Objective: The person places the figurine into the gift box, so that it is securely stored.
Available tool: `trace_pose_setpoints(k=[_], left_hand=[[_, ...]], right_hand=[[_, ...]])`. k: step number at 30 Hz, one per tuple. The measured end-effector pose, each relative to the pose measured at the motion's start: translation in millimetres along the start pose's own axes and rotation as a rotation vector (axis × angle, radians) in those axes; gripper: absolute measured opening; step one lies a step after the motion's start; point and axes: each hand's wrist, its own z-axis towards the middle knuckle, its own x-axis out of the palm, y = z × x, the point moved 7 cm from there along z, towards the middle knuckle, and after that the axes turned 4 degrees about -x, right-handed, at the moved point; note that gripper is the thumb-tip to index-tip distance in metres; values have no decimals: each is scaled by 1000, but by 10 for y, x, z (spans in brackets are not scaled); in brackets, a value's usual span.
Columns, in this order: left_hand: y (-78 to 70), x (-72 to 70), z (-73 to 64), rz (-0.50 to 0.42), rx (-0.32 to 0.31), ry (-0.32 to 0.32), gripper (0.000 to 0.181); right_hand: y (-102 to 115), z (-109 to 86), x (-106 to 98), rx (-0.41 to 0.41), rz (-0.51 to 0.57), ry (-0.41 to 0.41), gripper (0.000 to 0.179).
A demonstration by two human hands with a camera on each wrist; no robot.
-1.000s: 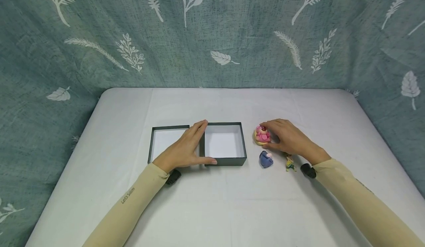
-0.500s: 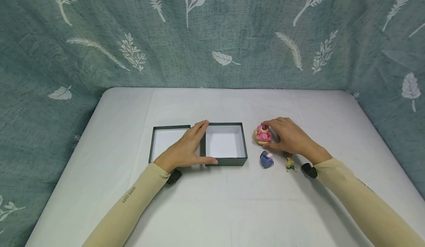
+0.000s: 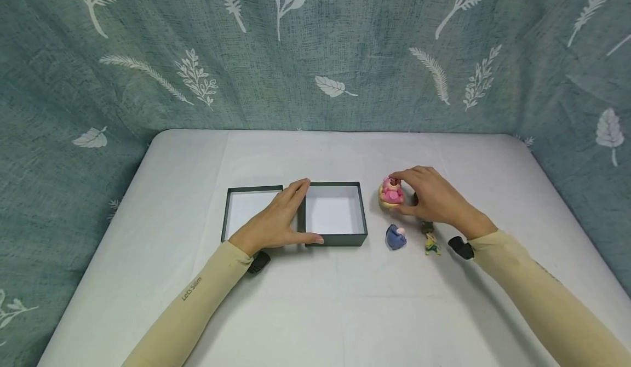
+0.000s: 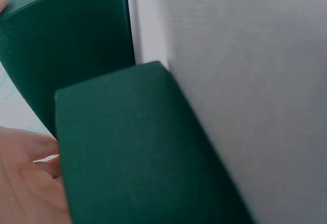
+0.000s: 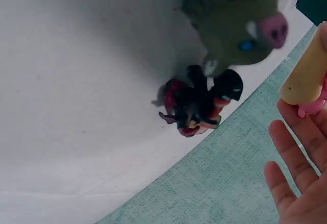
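My left hand (image 3: 275, 219) spans the left side of a dark green box (image 3: 336, 240) with white inside, thumb at its front wall and straight fingers at the back corner. Part of that hand lies over the shallow lid (image 3: 223, 219), whose green corner fills much of the left wrist view. My right hand (image 3: 436, 197) pinches a pink bear figurine (image 3: 392, 193) on a yellow base between thumb and index finger, and a shadow shows under it. In the right wrist view, its other fingers (image 5: 292, 150) are spread straight.
A blue figurine (image 3: 396, 237) lies right of the box. Nearer the right wrist is a small green-and-yellow figurine (image 3: 431, 242); the right wrist view shows a boar-headed figurine (image 5: 237, 30) and a dark red-and-black one (image 5: 196, 101). A leaf-patterned curtain (image 3: 276, 93) hangs behind the white table (image 3: 315, 312).
My right hand has shifted slightly toward the far side with the pink bear figurine, showing more of the green-and-yellow figurine. The left hand stays on the box.
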Motion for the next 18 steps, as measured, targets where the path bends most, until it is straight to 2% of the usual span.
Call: trace_pose_setpoints(k=[6,18], left_hand=[[-3,9,12,4,5,1,119],[-14,-4,9,5,14,-4,119]], right_hand=[[107,42,-58,-64,1,-53,66],[410,188,-203,-155,-3,-103,64]])
